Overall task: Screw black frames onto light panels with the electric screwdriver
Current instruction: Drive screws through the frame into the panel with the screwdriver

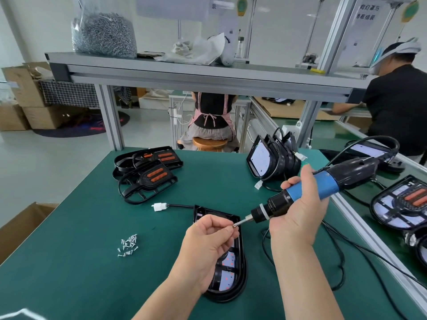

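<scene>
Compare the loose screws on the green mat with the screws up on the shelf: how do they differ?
The screws on the mat are a small scatter, lying loose; the screws on the shelf fill a clear plastic bag. The mat screws lie close to the left hand; the bagged ones sit up at the back. Both look like small silver screws.

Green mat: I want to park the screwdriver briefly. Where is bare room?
Bare mat lies left of the loose screws toward the near-left corner, and between the black frames and upright lights. Crowded on the right: cables beside the light panel.
</scene>
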